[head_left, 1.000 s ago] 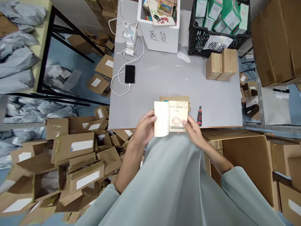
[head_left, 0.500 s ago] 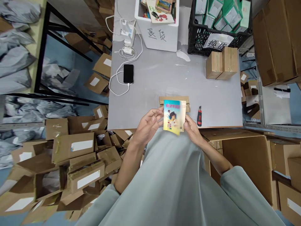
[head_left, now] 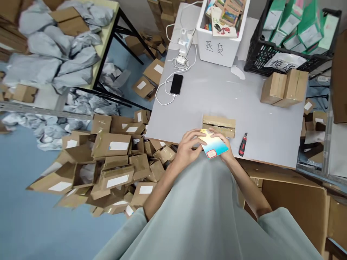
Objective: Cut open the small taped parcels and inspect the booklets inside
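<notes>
The left hand [head_left: 191,145] and right hand [head_left: 225,139] grip a thin yellow-and-blue paper booklet [head_left: 216,145] from both sides, presumably steadying its printed face for viewing, at the smooth grey worktop's [head_left: 195,103] near edge.

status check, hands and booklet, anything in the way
Left hand and right hand holding booklet. Cardboard box just beyond, knife off to the right. Nothing seen blocking either hand.

Smooth blue floor [head_left: 35,224] sweeping across the lower left; a pale grey, flat-topped counter [head_left: 195,104] taking the middle, soft light glinting off it! Over left, a yellow-topped table [head_left: 105,41] on black legs, dull grey wall [head_left: 132,14] beyond, silvery metal shelving [head_left: 327,144] far right.
</notes>
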{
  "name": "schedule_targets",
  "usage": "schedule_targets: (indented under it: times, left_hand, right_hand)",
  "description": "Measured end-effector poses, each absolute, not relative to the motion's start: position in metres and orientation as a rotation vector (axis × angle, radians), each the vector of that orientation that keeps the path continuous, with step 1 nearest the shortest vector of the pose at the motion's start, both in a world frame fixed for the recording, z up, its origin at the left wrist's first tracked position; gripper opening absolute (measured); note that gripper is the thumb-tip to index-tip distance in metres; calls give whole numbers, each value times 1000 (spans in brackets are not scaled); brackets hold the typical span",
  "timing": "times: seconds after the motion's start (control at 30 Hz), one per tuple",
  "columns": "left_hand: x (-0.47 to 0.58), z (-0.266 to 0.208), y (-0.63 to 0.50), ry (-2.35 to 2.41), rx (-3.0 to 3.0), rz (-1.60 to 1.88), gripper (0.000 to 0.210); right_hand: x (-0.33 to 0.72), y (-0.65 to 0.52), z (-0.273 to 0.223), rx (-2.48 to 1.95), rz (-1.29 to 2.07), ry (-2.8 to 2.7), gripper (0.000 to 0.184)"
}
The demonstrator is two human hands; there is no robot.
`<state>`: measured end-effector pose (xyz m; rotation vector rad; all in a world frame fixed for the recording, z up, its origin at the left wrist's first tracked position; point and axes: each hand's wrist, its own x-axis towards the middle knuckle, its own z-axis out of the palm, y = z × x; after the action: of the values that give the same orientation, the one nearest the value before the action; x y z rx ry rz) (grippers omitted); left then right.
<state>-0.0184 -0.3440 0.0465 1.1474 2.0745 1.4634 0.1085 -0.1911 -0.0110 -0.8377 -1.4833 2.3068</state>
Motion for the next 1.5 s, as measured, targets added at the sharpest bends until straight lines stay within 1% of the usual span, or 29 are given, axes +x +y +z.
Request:
schedule_targets:
  times: [0.03, 0.1, 0.2, 0.23, 0.33, 0.4, 0.5, 0.6, 0.7, 0.83, 0.9, 0.97, 1.07, 1.13, 1.2, 1.23, 1.27, 1.33, 1.4, 1.5]
  left_hand:
    - [-21, 45, -345, 2119, 1197, 1442, 18]
    - [-26, 42, -347, 2155, 1188, 1434, 18]
    - [-33, 34, -348, 2161, 904, 1506, 11]
    - [-36, 31, -347, 2145, 751, 1547, 17]
    - [-49, 21, -345, 2014, 340, 1629, 45]
    - [-62, 15, -342, 1902, 252, 1604, 59]
    - [-82, 9, -338, 1710, 202, 1524, 71]
    - [-94, 7, -333, 1554, 189, 1458, 69]
    - [-100, 6, -328, 1475, 129, 1472, 67]
    - [-120, 11, -311, 1469, 182, 1531, 68]
    - [-144, 26, -289, 1488, 303, 1580, 67]
    - [-178, 55, -256, 1538, 451, 1655, 64]
    - [-240, 120, -200, 1688, 616, 1854, 62]
    - [-276, 161, -170, 1739, 662, 1931, 70]
    - [-303, 182, -156, 1792, 714, 2015, 73]
    - [-311, 183, -156, 1816, 745, 2060, 74]
    - [-316, 176, -160, 1837, 754, 2072, 74]
    - [-315, 144, -181, 1891, 685, 2008, 71]
    - [-299, 94, -213, 1958, 523, 1834, 65]
    - [-253, 11, -269, 1977, 305, 1646, 70]
  right_hand:
    - [103, -189, -14, -808, 2296, -1504, 33]
    - [92, -186, -20, -767, 2291, -1526, 31]
    - [77, -188, -24, -799, 2273, -1544, 44]
    - [73, -190, -24, -840, 2281, -1537, 49]
    - [63, -196, -20, -976, 2340, -1486, 61]
    - [58, -199, -17, -1034, 2323, -1444, 63]
    - [49, -201, -11, -1073, 2247, -1348, 66]
    - [42, -202, -7, -1129, 2207, -1254, 68]
    - [37, -204, -5, -1195, 2179, -1150, 69]
    - [25, -197, -6, -1162, 2117, -1110, 59]
    - [3, -177, 0, -1079, 2097, -1123, 57]
    - [-35, -144, 20, -957, 2086, -1123, 57]
    - [-106, -82, 78, -726, 2064, -1020, 51]
    - [-146, -44, 120, -663, 2073, -924, 42]
    - [-166, -17, 144, -662, 2060, -888, 37]
    - [-168, -8, 146, -674, 2059, -913, 37]
    - [-163, -3, 141, -687, 2061, -956, 38]
    - [-135, 0, 111, -725, 2059, -1069, 46]
    - [-87, -5, 65, -844, 2019, -1148, 53]
    - [4, -15, -14, -1198, 1893, -1134, 58]
